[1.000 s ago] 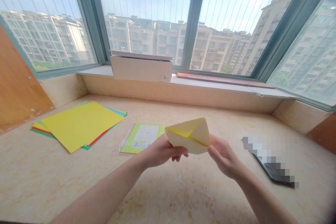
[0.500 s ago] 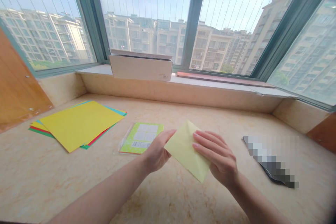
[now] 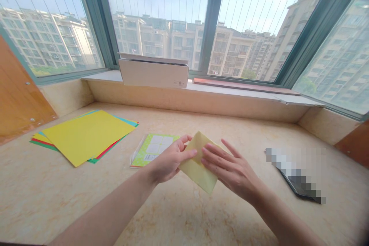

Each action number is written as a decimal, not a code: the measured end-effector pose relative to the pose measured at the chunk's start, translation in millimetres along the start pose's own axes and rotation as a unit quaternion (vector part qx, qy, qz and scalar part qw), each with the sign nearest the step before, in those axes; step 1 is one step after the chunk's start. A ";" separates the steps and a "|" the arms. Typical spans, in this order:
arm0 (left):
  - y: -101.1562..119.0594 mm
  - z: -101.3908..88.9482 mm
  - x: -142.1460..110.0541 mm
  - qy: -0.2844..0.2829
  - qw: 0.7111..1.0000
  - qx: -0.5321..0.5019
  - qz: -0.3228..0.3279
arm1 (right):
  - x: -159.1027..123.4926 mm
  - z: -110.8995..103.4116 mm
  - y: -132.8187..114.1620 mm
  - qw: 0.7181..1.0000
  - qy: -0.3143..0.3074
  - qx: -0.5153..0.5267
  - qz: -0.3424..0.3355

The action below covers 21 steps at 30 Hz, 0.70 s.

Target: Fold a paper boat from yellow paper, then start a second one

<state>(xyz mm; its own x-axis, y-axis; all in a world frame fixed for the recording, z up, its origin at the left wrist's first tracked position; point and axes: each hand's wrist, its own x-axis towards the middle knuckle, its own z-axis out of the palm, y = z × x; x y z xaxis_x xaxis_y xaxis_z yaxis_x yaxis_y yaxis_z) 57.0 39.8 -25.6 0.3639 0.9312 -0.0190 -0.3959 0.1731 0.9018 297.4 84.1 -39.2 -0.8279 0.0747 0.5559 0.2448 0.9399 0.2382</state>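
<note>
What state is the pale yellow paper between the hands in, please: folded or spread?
Folded, it seems: faint creases cross the pale yellow paper, held by the left hand and partly covered by the right hand.

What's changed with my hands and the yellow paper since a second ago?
The folded yellow paper now shows a flatter diamond face, not an open pocket. Your right hand moved left from its edge onto that face; your left hand has its thumb there too. Coloured sheets, green packet and white box stayed put.
</note>
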 end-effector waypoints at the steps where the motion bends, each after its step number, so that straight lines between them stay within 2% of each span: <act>1: 1.1 0.6 -0.7 -0.006 1.000 0.007 0.002 | 0.1 -0.5 0.2 1.000 -0.001 0.005 0.000; 5: 0.6 7.1 -1.1 0.017 0.998 0.062 0.008 | 0.8 0.1 -0.1 0.999 -0.003 0.053 0.011; 8: -5.3 12.5 0.8 0.035 0.995 0.089 0.015 | -0.2 3.8 0.3 0.992 0.023 0.110 0.049; 14: -15.7 11.1 2.2 0.021 0.988 0.148 0.031 | 1.0 10.4 1.2 0.950 0.072 0.275 0.126; 17: -18.3 8.1 1.7 0.022 0.971 0.228 0.065 | 4.0 10.1 -0.2 0.928 0.077 0.321 0.172; 21: -21.5 7.5 1.1 0.021 0.940 0.321 0.112 | 7.1 11.5 -4.3 0.906 0.123 0.339 0.223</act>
<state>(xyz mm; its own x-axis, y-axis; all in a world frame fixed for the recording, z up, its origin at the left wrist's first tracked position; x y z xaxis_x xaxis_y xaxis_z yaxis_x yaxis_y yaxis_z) 72.2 34.8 -41.7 0.2929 0.9355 0.1974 0.1372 -0.2455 0.9597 284.7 84.4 -45.5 -0.5656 0.4993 0.6564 0.0926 0.8293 -0.5510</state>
